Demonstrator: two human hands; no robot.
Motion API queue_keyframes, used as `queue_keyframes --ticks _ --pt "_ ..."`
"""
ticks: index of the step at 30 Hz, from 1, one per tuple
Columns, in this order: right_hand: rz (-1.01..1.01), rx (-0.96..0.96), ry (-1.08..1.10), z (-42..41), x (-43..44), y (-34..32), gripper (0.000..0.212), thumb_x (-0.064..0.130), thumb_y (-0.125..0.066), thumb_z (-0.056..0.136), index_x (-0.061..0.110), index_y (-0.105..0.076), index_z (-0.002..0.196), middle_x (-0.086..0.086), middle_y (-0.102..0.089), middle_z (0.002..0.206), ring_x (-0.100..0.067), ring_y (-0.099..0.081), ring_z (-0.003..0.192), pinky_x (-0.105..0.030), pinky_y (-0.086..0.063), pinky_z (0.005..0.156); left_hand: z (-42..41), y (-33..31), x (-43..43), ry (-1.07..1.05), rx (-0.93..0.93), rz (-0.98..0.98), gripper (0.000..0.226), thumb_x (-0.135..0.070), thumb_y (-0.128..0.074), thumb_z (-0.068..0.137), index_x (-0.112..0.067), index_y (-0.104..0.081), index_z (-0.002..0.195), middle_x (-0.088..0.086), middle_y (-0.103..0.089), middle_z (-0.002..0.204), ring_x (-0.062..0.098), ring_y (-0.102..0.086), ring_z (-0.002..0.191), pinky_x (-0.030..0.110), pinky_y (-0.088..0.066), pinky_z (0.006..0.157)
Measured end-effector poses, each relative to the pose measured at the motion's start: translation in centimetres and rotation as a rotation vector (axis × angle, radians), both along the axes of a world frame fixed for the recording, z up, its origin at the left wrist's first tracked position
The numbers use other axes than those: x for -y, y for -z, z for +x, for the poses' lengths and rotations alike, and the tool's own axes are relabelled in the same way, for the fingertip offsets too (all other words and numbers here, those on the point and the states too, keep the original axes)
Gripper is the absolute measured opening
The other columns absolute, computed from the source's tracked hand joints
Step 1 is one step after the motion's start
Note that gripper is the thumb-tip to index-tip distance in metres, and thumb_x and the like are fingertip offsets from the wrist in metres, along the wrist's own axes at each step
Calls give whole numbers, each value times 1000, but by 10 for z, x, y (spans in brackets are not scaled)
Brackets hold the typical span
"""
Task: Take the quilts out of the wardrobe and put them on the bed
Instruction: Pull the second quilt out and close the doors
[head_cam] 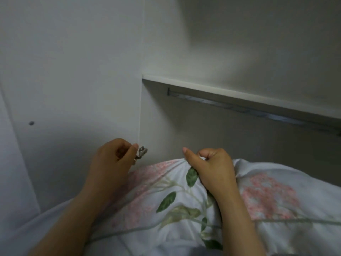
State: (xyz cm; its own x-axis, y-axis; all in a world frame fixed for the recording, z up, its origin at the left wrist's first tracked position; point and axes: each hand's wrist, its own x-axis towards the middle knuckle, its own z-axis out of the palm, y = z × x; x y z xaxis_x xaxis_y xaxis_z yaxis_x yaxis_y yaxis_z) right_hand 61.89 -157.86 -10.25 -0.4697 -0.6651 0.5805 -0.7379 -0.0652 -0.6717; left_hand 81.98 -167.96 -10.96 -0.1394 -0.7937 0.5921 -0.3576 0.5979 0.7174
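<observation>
Right hand point(212, 169) fists a bunch of quilt point(267, 193) to drag it from the wardrobe point(221, 93); left hand point(114, 157) is curled too, holding what I can't tell.

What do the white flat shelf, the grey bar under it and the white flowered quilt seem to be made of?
White flat shelf: probably painted or laminated board; smooth, matt, square edge.
Grey bar: likely metal; thin, dull sheen.
White flowered quilt: soft printed fabric, perhaps cotton; it bunches under the right hand.
</observation>
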Motion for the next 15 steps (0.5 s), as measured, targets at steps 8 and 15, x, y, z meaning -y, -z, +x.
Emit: queue_keyframes --ticks 8,15 --pt "63 6 -241 66 40 6 64 49 -68 77 3 -36 47 1 -31 41 -7 -32 41 -30 -36 49 80 4 6 -243 -43 -6 9 -19 -62 84 -14 -61 76 -4 -59 67 5 -53 62 7 -37 53" --pt "106 -24 -309 107 64 19 62 53 -66 76 14 -31 42 5 -29 40 -6 -32 39 -27 -32 48 137 13 21 -461 -126 -1 39 -27 -64 82 -14 -54 118 6 -57 112 20 -57 95 35 -48 82"
